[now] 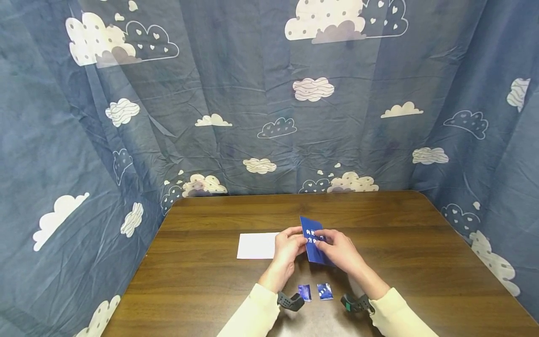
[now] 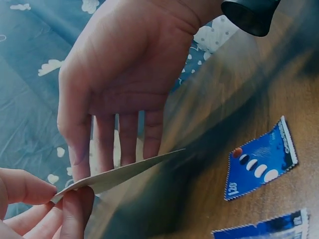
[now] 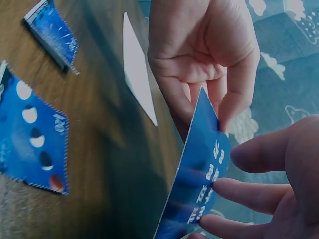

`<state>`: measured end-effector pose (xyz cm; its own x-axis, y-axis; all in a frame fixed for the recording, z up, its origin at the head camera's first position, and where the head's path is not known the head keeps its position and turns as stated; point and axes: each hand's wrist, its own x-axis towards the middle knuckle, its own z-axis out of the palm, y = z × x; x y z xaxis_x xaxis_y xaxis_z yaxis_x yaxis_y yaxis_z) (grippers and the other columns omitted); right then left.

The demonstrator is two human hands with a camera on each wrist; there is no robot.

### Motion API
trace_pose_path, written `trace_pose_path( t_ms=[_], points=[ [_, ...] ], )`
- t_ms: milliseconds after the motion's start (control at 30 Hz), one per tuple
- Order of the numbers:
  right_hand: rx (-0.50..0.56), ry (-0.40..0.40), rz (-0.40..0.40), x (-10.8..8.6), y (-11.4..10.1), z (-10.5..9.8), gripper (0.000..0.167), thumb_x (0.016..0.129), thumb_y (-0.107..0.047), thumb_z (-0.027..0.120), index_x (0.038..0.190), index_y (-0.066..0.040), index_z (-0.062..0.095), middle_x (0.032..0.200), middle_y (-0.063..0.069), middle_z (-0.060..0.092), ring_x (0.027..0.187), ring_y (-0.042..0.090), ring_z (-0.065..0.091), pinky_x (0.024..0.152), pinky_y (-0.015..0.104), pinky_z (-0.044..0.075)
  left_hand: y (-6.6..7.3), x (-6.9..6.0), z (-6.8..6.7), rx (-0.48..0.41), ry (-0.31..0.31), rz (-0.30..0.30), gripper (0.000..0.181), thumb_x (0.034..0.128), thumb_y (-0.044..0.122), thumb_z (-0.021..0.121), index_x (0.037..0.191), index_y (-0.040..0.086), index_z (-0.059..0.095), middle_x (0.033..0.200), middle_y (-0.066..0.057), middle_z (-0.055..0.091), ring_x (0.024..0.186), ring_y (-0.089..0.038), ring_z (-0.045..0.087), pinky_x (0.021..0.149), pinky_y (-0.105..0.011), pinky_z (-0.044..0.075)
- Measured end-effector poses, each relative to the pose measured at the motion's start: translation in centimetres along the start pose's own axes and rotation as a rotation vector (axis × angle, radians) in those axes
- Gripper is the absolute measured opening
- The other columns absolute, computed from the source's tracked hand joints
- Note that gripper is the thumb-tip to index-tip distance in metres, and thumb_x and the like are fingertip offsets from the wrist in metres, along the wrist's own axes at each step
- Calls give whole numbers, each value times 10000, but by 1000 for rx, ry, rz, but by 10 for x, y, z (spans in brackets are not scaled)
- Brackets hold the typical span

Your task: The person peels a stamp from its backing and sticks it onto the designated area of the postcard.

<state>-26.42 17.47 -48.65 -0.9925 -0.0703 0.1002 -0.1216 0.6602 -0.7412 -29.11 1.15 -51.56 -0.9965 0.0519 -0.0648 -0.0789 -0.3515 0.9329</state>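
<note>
While the left hand (image 1: 287, 248) pinches its edge and the right hand (image 1: 344, 252) touches its face with spread fingers, the thin blue rectangular white-lettered card (image 1: 313, 251) above the brown wooden table (image 1: 189, 285) seems light, smooth and creasable, best held by opposite edges.

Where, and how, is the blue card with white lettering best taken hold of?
Probably by the upper edge of the blue card, coming from above, with the grip pinching across both faces. The card is thin and tilted up, and that edge looks free: the left hand pinches its left side, while the right hand touches its lettered face.
</note>
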Motion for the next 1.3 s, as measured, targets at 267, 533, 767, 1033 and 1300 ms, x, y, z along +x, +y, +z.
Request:
trace_pose_path(
  t_ms=[267, 533, 767, 1033, 1300],
  points=[
    [34, 44, -10, 0, -14, -10, 397, 957, -224, 663, 1326, -79, 640, 1381, 234, 550, 1178, 443, 595, 892, 558, 537, 15, -2, 4, -41, 5, 44, 368, 775, -121, 654, 1139, -71, 681, 953, -180, 747, 787, -171, 717, 712, -329, 600],
    [106, 102, -1, 2, -16, -12, 440, 964, -275, 666, 1360, -92, 611, 1398, 229, 538, 1189, 445, 592, 892, 559, 538, 19, -4, 6, -103, -14, 87, 306, 814, -55, 717, 1119, -48, 705, 996, -188, 741, 821, -182, 720, 753, -347, 598],
    [362, 22, -6, 5, -19, -13, 537, 993, -449, 608, 1383, -82, 592, 1357, 231, 590, 1163, 383, 624, 903, 503, 547, 23, -7, 10, -127, -151, 136, 356, 869, 39, 747, 1212, -26, 676, 1147, -182, 702, 991, -225, 701, 917, -458, 549],
    [630, -80, 28, 4, -23, -14, 533, 1034, -289, 570, 1445, 36, 470, 1413, 278, 522, 1196, 390, 598, 936, 522, 527, 21, -11, 10, 21, -187, 157, 311, 922, 39, 678, 1232, 23, 696, 1198, -122, 695, 1113, -241, 636, 992, -500, 490],
    [711, -70, 54, 5, -20, -11, 517, 1032, -245, 579, 1425, 71, 464, 1303, 319, 583, 1015, 312, 697, 837, 503, 573, 20, -13, 12, 252, -131, 273, 358, 814, -18, 736, 1150, 104, 759, 1183, -32, 699, 1145, -279, 590, 955, -408, 492]
  ],
)
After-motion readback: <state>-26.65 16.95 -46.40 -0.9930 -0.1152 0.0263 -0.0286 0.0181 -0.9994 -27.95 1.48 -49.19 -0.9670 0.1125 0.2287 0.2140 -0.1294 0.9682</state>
